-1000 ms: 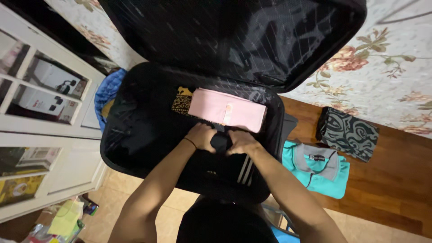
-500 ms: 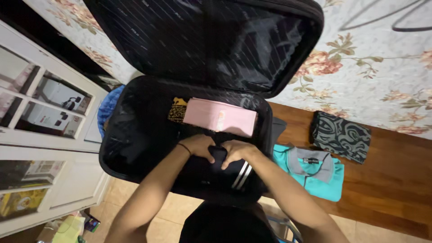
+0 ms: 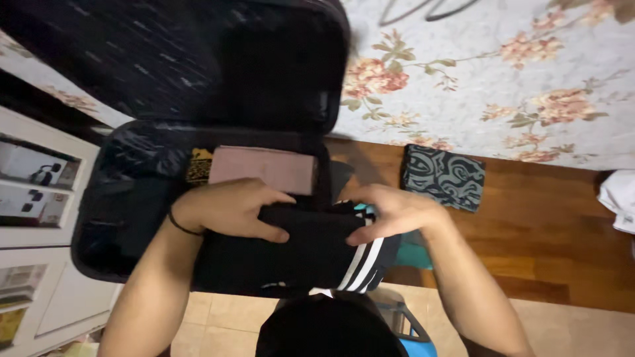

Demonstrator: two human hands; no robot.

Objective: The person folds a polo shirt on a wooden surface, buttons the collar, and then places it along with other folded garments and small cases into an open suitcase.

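Where the black garment with white stripes lay pressed into the open black suitcase a second ago, it has now been raised over the near edge, so the folding appears unfinished. It is gripped by the left hand and the right hand, both closed on its upper fold. A pink folded cloth remains inside, and a patterned grey cloth lies on the wooden bed ledge beside the floral sheet.

Left hand and right hand, fingers curled, arms bent inward.
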